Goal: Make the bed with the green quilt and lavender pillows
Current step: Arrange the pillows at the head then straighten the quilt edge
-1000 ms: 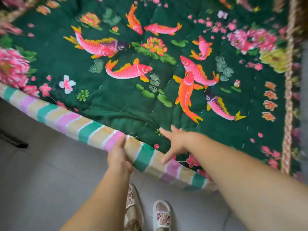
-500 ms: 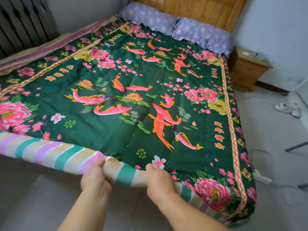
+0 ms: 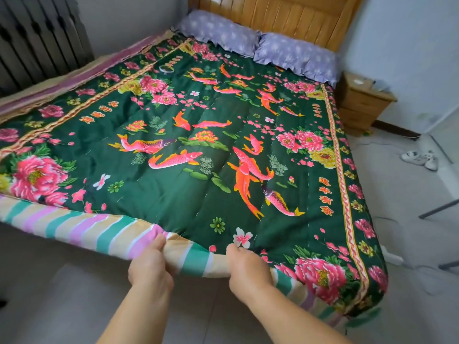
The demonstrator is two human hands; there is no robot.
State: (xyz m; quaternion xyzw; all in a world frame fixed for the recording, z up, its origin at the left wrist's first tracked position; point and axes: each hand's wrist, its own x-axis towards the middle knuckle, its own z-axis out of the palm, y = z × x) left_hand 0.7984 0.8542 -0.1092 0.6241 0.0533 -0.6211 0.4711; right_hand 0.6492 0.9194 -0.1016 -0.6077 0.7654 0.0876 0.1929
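I find the green quilt [image 3: 173,194] spread over the bed, lavender pillows [image 3: 255,45] far beyond the grip. Left hand [image 3: 149,264] and right hand [image 3: 246,266] pinch its striped hem [image 3: 99,232]. Soft, bulky, probably weighty; hold the edge.

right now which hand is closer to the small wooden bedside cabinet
Right. The right hand grips the green fish-print quilt's striped foot edge on the side toward the small wooden bedside cabinet; the left hand grips that edge farther away.
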